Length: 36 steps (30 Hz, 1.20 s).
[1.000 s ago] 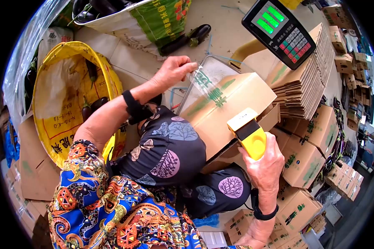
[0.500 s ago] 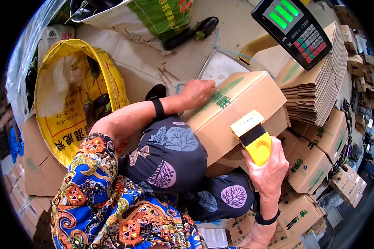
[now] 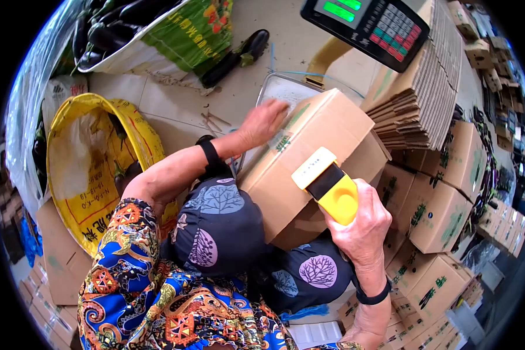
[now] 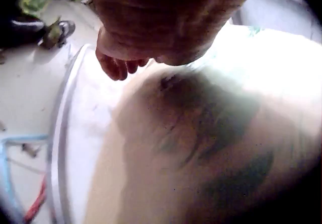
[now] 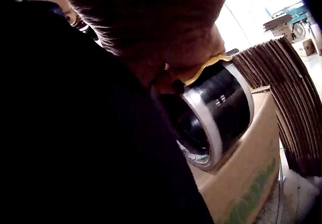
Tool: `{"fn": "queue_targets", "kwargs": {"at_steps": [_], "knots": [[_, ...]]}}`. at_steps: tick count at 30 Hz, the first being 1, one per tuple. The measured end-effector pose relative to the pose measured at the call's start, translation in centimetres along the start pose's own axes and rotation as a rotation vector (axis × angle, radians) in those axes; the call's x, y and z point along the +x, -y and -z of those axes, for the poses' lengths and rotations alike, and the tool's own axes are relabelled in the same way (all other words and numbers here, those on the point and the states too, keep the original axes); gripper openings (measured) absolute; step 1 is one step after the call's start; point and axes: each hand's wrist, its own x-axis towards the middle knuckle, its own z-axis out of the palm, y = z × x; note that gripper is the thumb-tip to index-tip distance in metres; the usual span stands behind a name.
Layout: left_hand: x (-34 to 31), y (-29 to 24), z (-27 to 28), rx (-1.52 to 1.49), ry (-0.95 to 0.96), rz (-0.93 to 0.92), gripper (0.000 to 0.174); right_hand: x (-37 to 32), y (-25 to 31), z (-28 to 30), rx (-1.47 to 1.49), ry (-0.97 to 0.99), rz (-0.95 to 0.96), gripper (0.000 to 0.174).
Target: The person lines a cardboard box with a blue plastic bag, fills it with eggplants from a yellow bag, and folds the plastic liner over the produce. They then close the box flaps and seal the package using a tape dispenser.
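Pressing the far end of the box (image 3: 315,125), the left hand (image 3: 262,121) lies flat; the right hand (image 3: 361,224) grips the tape dispenser (image 3: 326,184) (sealing looks nearly done).

Left arm outstretched, left hand (image 3: 264,121) flat and palm-down; right hand (image 3: 360,224) gripping, fingers curled tight.

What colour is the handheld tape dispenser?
Yellow plastic tape dispenser, black band; best in head view.

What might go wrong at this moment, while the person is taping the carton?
1. The carton leans tilted on the lap, so it may slip under the pull of the tape dispenser.
2. The left hand presses the far end in the tape's line; its fingers may get stuck.
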Motion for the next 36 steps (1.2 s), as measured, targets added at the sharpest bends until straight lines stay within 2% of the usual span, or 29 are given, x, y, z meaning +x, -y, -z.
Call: {"fn": "queue_targets", "kwargs": {"at_steps": [2, 3, 4, 5, 7, 13, 20, 24, 27, 32, 36], "knots": [[3.7, -5.8, 3.0, -0.053, -0.138, -0.232, 0.037, -0.1, -0.1, -0.2, -0.001, -0.012, 0.007, 0.061], [5.0, -8.7, 3.9, -0.015, -0.114, -0.28, 0.042, -0.1, -0.1, -0.2, -0.001, -0.012, 0.008, 0.061], [6.2, -10.6, 4.1, 0.074, -0.057, -0.407, 0.047, 0.0, -0.1, -0.2, -0.001, -0.016, 0.009, 0.061], [6.7, -12.1, 3.8, 0.208, 0.067, -0.489, 0.053, -0.1, -0.1, -0.1, 0.0, -0.019, 0.008, 0.061], [7.2, -12.8, 2.5, 0.39, 0.163, -0.716, 0.059, -0.3, -0.1, 0.0, -0.008, -0.027, 0.021, 0.062], [7.4, -12.9, 2.6, 0.37, 0.191, -0.718, 0.061, -0.2, -0.1, 0.4, -0.017, 0.026, -0.001, 0.063], [7.8, -13.8, 1.4, 0.537, 0.135, -0.657, 0.041, 0.1, -0.2, 0.8, -0.006, 0.086, 0.003, 0.062], [7.8, -13.7, 1.3, 0.481, 0.092, -0.673, 0.044, -0.3, -0.4, 1.3, -0.024, 0.134, -0.012, 0.061], [7.6, -13.7, 1.3, 0.482, 0.097, -0.637, 0.044, -1.3, -1.3, 1.3, -0.008, 0.067, 0.012, 0.061], [7.7, -13.7, 1.5, 0.466, 0.094, -0.62, 0.042, -5.6, -5.6, 1.4, -0.033, 0.027, -0.028, 0.063], [7.7, -13.3, 1.7, 0.444, 0.107, -0.611, 0.041, -10.9, -11.9, -1.4, -0.011, -0.003, -0.069, 0.066]]}}
